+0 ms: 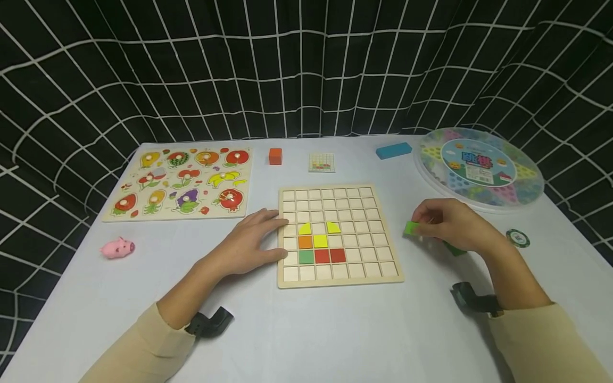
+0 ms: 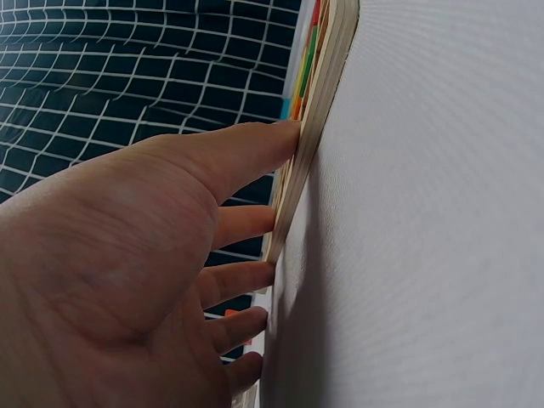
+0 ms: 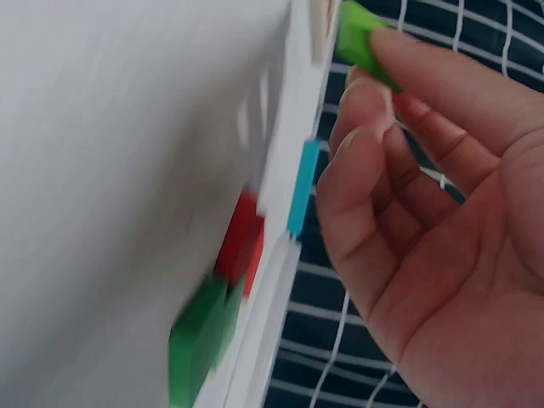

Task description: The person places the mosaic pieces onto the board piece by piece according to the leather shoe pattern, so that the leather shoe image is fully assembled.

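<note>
A wooden grid board (image 1: 341,283) lies flat on the table. Its cells hold yellow rounded pieces (image 1: 333,228), an orange square (image 1: 305,242), a yellow square (image 1: 320,241), a green square (image 1: 306,257) and two red squares (image 1: 338,256). My left hand (image 1: 246,242) touches the board's left edge with thumb and extended fingers. Right of the board, my right hand (image 1: 455,223) pinches a light green block (image 3: 361,42) between thumb and fingers, raised over the table. Below that hand lie a dark green block (image 3: 195,340) and a red block (image 3: 238,238), largely hidden in the head view.
A fruit peg puzzle (image 1: 179,216) lies at left, a pink toy pig (image 1: 117,248) before it. Along the back are an orange-red cube (image 1: 275,156), a small pattern card (image 1: 321,163) and a blue block (image 1: 394,150). A round game case (image 1: 479,165) and a chip (image 1: 518,238) are at right.
</note>
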A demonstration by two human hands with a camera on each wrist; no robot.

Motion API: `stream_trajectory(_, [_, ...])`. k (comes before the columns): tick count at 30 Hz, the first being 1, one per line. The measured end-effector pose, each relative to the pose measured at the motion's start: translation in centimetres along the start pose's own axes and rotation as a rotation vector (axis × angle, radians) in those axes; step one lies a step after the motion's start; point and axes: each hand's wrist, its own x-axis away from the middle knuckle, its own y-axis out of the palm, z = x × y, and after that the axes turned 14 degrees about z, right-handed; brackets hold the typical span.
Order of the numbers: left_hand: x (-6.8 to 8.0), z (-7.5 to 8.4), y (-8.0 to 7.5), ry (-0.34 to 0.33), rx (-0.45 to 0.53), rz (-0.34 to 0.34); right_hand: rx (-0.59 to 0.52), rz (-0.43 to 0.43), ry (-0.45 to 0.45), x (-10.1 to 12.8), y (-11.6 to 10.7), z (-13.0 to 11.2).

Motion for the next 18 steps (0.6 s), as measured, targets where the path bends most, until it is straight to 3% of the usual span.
stream_trajectory(4, [0.0, 0.0, 0.0, 0.0, -0.004, 0.002, -0.087, -0.027, -0.014, -0.1, 0.7, -1.9])
stream_trajectory(11, [0.1, -0.1, 0.0, 0.006, 0.001, 0.005, -0.229, -0.167, -0.04, -0.2, 2.1, -4.7])
stream_trajectory(18, [0.0, -0.1, 0.0, 0.004, -0.003, 0.0, -0.231, -0.23, -0.091, -0.3, 3.9, -6.8])
